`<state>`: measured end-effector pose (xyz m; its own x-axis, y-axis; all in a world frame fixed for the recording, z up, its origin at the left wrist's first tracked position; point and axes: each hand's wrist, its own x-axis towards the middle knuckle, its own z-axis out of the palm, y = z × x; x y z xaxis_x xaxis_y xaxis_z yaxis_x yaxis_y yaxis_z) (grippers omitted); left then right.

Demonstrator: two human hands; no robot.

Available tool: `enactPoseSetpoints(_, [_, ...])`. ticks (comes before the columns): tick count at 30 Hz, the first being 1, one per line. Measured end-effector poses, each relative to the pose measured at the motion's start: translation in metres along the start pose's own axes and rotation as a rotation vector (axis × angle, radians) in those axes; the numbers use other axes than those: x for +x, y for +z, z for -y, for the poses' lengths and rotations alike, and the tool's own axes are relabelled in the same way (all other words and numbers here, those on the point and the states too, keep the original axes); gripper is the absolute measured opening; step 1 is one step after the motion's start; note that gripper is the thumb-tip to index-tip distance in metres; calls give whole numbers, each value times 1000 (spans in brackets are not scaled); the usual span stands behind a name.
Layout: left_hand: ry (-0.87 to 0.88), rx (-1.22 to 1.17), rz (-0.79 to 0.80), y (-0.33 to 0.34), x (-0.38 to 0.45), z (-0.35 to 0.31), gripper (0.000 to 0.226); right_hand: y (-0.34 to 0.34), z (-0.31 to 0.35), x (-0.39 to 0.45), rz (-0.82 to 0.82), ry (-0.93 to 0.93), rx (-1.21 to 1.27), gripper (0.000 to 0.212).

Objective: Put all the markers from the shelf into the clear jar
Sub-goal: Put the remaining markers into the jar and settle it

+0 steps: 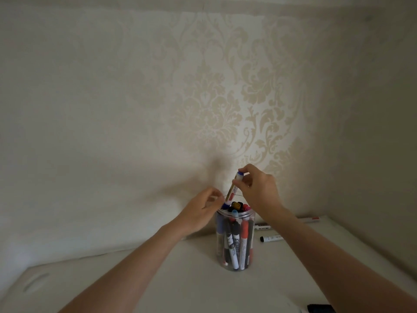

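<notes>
Blue marker [234, 188] near upright, cap down in clear jar [235, 242], right hand [259, 188] pinching top

The clear jar [234, 240] under the right hand [259, 190] is crowded with upright markers [234, 242]. The left hand [200, 213] blocks its rim on the left. Loose markers [270, 238] lie below right; the shelf [158, 279] nearer the wrists lies open.

Cream damask wallpaper [225, 98], white shelf [180, 279], clear jar [234, 240] w/ red, black, blue markers [233, 242]
</notes>
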<state>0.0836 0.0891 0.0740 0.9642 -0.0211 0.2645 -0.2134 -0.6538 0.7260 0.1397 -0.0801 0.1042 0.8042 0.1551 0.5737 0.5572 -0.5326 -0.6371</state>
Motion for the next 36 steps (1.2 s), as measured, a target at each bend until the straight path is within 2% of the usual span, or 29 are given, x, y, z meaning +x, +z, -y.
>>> enactPoseSetpoints(2, [-138,-266,35,4,-3,0,33,3,1,4,32,-41,-144,24])
enactPoseSetpoints(4, [-246,-470,92,11,-4,3,53,5,5,5,62,-81,-251,26])
enactPoseSetpoints(8, [-214,-534,194,21,-12,4,78,2,12,7,81,-150,-467,31])
enactPoseSetpoints(10, [-163,-491,177,28,-16,4,89,-3,14,9,118,-68,-350,29])
enactPoseSetpoints(13, [-143,-482,36,46,-15,2,102,5,21,7,130,14,-70,23])
enactPoseSetpoints(16, [-146,-539,5,49,-17,1,98,2,19,8,148,41,-66,18])
enactPoseSetpoints(21, [-39,-503,223,38,-33,-1,94,-66,11,-4,498,-134,-96,10])
enactPoseSetpoints(24, [-23,-490,293,47,-40,-12,94,-88,11,-22,454,-153,-193,13])
enactPoseSetpoints(29, [-26,-486,253,61,-47,-25,97,-74,17,-33,272,-175,-519,30])
enactPoseSetpoints(33, [-42,-482,245,61,-56,-29,97,-63,26,-38,366,-176,-416,23])
enactPoseSetpoints(36, [-68,-490,277,52,-57,-37,96,-67,26,-42,384,-188,-508,27])
